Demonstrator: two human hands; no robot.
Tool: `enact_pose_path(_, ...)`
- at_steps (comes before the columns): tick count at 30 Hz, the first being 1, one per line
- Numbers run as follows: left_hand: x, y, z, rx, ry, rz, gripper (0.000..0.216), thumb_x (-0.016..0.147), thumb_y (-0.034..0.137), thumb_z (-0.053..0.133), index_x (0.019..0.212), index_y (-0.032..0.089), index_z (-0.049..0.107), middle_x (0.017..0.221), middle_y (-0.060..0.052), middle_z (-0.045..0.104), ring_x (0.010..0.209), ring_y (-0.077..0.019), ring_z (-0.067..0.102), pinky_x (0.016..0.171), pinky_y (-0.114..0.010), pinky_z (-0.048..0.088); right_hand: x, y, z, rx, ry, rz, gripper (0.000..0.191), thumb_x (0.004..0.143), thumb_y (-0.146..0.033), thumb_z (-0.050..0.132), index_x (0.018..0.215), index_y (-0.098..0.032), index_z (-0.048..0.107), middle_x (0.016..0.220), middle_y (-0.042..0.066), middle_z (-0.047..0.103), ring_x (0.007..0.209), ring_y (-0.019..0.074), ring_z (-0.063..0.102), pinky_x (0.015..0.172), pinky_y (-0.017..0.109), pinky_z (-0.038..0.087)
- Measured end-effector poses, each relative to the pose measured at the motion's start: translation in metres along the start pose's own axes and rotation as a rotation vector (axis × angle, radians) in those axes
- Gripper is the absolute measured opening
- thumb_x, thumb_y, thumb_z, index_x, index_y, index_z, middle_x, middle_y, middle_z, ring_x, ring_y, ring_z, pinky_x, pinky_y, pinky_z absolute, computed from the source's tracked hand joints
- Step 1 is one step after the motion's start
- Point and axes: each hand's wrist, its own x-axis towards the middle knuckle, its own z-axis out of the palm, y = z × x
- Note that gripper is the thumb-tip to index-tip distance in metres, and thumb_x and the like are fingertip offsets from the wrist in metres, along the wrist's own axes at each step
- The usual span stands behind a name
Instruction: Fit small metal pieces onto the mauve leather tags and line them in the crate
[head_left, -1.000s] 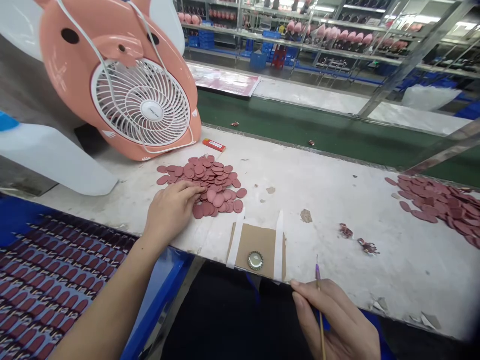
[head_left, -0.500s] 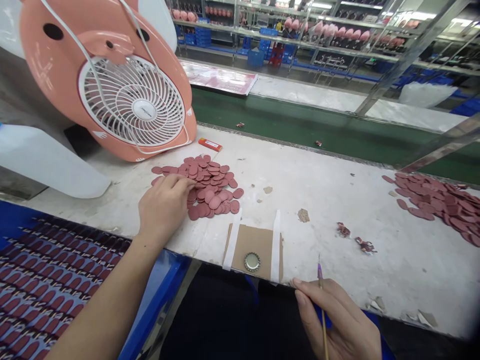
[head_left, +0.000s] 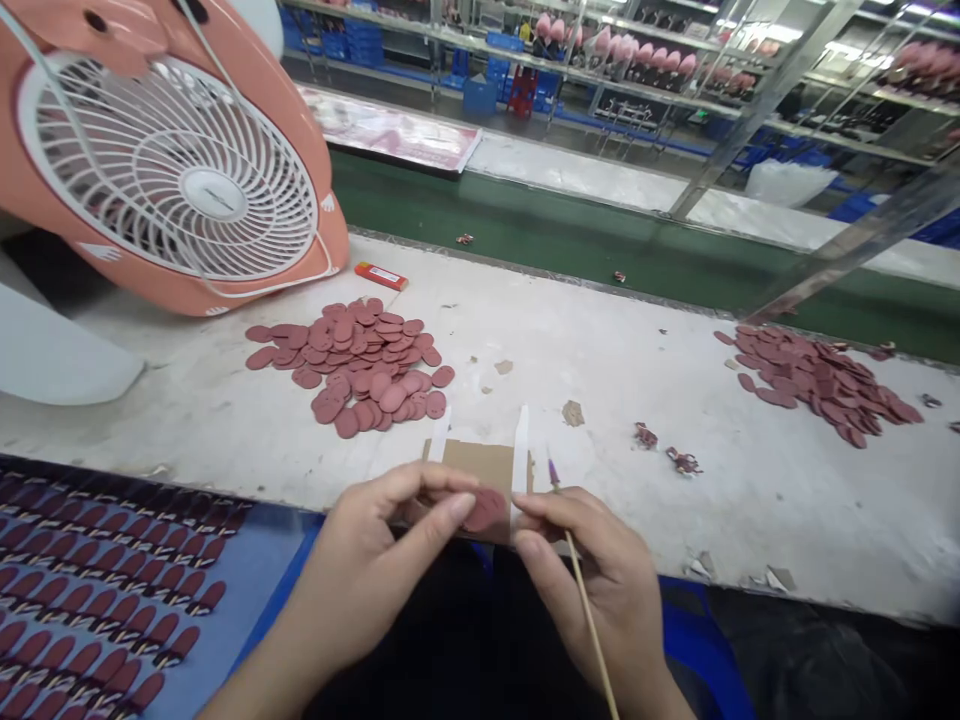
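The left hand [head_left: 397, 565] is in the lower middle of the frame. Its fingers are bent and the thumb is pressed toward them, so the hand is nearly closed, and between thumb and fingers it pinches a dark red oval piece [head_left: 487, 508]. This piece is at the lower centre of the frame, above the near part of a brown cardboard [head_left: 480, 458]. If there is more than one piece in these fingers, I cannot tell.

The right hand [head_left: 589, 575] is a little to the right. It is half curled and grasps a thin stick [head_left: 580, 582] with a purple part near its upper end, and the tip points upward in the frame. The thumb and the forefinger of this hand come very close to the right edge of the oval piece; I cannot tell if they touch it.

The cardboard lies on the white surface [head_left: 600, 340], with white strips [head_left: 520, 450] along its two sides. A pile of similar oval pieces [head_left: 367, 365] is left of centre, and another pile [head_left: 817, 385] is at the right of the frame. A pink fan [head_left: 214, 195] stands in the upper left.
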Motion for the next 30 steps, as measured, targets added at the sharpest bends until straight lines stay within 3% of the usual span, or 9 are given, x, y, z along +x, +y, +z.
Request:
enact_pose_path(3,-0.010,-0.007,0.010,-0.108,-0.017,-0.012,0.008,0.082,0.035,0.074,0.088,0.030,0.076,0.077,-0.001,0.079,0.072,-0.0201,0.074,0.066,-0.026,0.059,-0.001,-0.001,0.006,0.279,-0.019,0.159,0.012,0.093,-0.018,0.067,0.104,-0.021,0.071,0.084,0.002,0.069,0.069,0.0120,0.067,0.064,0.018,0.057)
enact_pose_path(8,-0.018,-0.029,0.011,-0.132,0.011,0.389,0.051,0.062,0.019,0.090,0.103,0.046,0.076,0.088,0.000,0.079,0.073,-0.0214,0.073,0.067,-0.030,0.060,-0.021,-0.001,0.021,0.817,-0.033,0.473,0.007,0.096,-0.026,0.069,0.102,-0.021,0.069,0.077,0.003,0.071,0.061,0.0093,0.064,0.060,0.014,0.054)
enact_pose_path(11,-0.022,-0.037,0.011,-0.082,0.060,0.465,0.043,0.070,0.019,0.084,0.101,0.048,0.077,0.086,-0.002,0.077,0.064,-0.0196,0.071,0.059,-0.031,0.060,-0.031,-0.001,0.028,0.940,-0.064,0.515,0.012,0.095,-0.027,0.071,0.105,-0.021,0.069,0.080,0.003,0.070,0.065,0.0116,0.066,0.062,0.018,0.057)
enact_pose_path(14,-0.027,-0.042,0.012,-0.141,0.183,0.406,0.028,0.068,0.032,0.086,0.092,0.043,0.080,0.086,-0.004,0.078,0.075,-0.0239,0.072,0.064,-0.033,0.061,-0.033,0.003,0.026,0.818,-0.061,0.450,0.030,0.095,-0.027,0.071,0.124,-0.024,0.065,0.094,0.005,0.069,0.071,0.0136,0.067,0.065,0.022,0.060)
enact_pose_path(16,-0.030,-0.044,0.012,-0.290,0.248,0.247,0.020,0.071,0.042,0.083,0.090,0.038,0.080,0.090,-0.005,0.078,0.083,-0.0256,0.072,0.068,-0.033,0.061,-0.030,0.009,0.020,0.665,-0.035,0.368,0.031,0.101,-0.029,0.062,0.131,-0.027,0.061,0.094,0.005,0.069,0.069,0.0126,0.066,0.063,0.022,0.060)
enact_pose_path(19,-0.034,-0.044,0.011,-0.552,0.345,-0.027,0.025,0.072,0.048,0.080,0.089,0.030,0.078,0.088,-0.006,0.077,0.071,-0.0210,0.070,0.060,-0.028,0.059,-0.025,0.020,0.013,0.332,-0.018,0.172,0.029,0.108,-0.034,0.045,0.128,-0.024,0.064,0.077,0.002,0.065,0.063,0.0124,0.062,0.059,0.022,0.056)
enact_pose_path(21,-0.035,-0.042,0.010,-0.653,0.373,-0.149,0.032,0.069,0.050,0.081,0.090,0.027,0.078,0.082,-0.006,0.075,0.060,-0.0170,0.064,0.050,-0.025,0.054,-0.023,0.026,0.012,0.170,-0.020,0.072,0.031,0.108,-0.038,0.044,0.119,-0.022,0.068,0.076,0.003,0.065,0.066,0.0143,0.063,0.058,0.023,0.055)
enact_pose_path(26,-0.037,-0.044,0.005,-0.706,0.348,-0.277,0.046,0.067,0.060,0.079,0.098,0.026,0.078,0.072,-0.002,0.069,0.043,-0.0071,0.046,0.041,-0.021,0.042,-0.022,0.034,0.020,0.021,-0.051,0.048,0.019,0.105,-0.027,0.050,0.103,-0.020,0.067,0.083,0.003,0.067,0.070,0.0150,0.065,0.057,0.022,0.053)
enact_pose_path(30,-0.039,-0.056,-0.001,-0.699,0.243,-0.272,0.044,0.069,0.055,0.079,0.103,0.028,0.079,0.082,-0.007,0.071,0.050,-0.0093,0.050,0.042,-0.021,0.043,-0.020,0.035,0.026,-0.065,-0.084,0.047,0.017,0.104,-0.023,0.049,0.100,-0.019,0.065,0.083,0.002,0.067,0.069,0.0141,0.064,0.056,0.021,0.051)
